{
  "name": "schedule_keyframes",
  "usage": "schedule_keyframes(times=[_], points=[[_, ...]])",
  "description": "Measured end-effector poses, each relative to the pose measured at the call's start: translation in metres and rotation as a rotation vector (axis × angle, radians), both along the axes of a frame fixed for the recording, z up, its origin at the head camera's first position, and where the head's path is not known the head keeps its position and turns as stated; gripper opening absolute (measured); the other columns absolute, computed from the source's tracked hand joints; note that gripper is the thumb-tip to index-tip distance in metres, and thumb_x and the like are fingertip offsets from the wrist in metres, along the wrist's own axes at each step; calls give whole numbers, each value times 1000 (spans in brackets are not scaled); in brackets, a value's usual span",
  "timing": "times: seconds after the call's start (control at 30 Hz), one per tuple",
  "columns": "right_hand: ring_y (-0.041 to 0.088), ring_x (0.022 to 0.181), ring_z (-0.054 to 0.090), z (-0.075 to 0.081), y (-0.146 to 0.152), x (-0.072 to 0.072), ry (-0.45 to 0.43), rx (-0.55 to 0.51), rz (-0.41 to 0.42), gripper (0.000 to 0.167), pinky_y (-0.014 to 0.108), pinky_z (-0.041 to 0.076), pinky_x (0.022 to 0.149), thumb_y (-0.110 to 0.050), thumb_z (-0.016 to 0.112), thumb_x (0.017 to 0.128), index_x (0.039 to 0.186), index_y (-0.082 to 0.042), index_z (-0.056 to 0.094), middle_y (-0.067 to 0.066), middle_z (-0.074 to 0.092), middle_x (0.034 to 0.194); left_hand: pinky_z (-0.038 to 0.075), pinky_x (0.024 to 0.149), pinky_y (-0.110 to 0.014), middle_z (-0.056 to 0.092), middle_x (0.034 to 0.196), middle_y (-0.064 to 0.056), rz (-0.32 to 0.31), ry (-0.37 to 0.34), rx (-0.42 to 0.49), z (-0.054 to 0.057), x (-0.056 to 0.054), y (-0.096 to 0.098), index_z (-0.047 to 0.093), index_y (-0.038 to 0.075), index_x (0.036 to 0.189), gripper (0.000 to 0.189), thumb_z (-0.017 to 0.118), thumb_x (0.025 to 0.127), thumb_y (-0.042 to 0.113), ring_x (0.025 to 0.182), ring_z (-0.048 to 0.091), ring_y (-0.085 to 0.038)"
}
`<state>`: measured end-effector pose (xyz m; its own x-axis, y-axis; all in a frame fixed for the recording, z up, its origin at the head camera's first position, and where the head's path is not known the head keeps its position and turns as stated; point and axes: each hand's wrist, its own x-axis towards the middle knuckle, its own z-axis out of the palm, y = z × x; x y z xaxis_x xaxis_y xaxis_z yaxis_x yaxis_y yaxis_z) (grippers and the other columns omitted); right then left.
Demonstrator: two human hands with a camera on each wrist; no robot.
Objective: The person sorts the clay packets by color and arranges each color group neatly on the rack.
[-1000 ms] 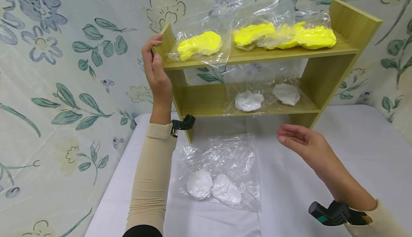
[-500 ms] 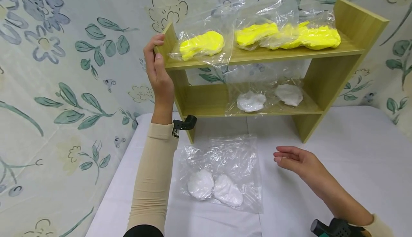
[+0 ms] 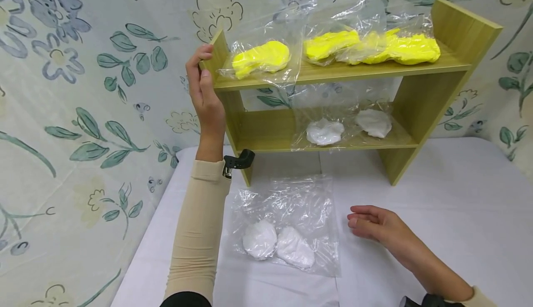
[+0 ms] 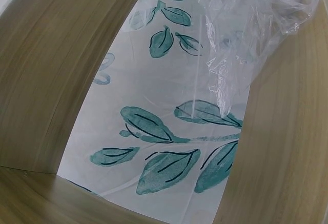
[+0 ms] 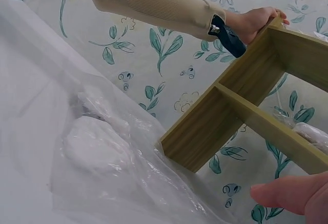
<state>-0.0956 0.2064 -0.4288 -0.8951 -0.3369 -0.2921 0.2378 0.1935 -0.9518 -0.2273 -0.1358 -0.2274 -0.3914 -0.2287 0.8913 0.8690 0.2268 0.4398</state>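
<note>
My left hand grips the left side panel of a two-tier wooden shelf, fingertips over its edge and thumb at the front. Over the white cloth, to the right of a clear plastic bag, hovers my right hand, fingers loosely bent and holding nothing. Inside that flat bag are two white lumps. In the right wrist view, the bag lies at the left and my right thumb shows at the lower right. The left wrist view shows shelf boards but no fingers.
Clear bags with soft-looking yellow lumps line the upper board. Bagged white lumps sit on the lower board's middle and right. A floral curtain hangs behind, and a white cloth covers the table.
My right hand has moved down and toward me, away from the shelf's lower right corner. The left hand keeps its place on the panel; the bags have not moved.
</note>
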Motion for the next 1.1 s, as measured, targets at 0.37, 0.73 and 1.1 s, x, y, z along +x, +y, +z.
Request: schedule_keyframes(times=[0.37, 0.73, 1.1], points=[[27, 107, 65, -17, -8, 10, -63, -95, 58, 62, 32, 53, 90, -19, 62, 93, 138, 16, 35, 24, 58, 126, 27, 115, -35, 49, 128, -25, 6, 9, -3, 2, -1, -1, 46, -9, 110, 30, 28, 91, 7, 131, 41, -20], [23, 106, 63, -33, -16, 18, -180, -235, 119, 63, 36, 52, 91, -15, 59, 94, 135, 22, 30, 18, 60, 118, 28, 114, -35, 48, 128, -25, -2, -1, -2, -1, 2, 0, 46, -8, 110, 30, 28, 91, 6, 130, 41, -17], [18, 97, 64, -34, -33, 17, -174, -194, 112, 51, 31, 55, 84, -16, 63, 91, 124, 19, 46, 11, 65, 107, 27, 114, -36, 49, 128, -26, 1, 14, -6, 0, 1, 0, 46, -9, 110, 30, 28, 91, 5, 130, 41, -19]])
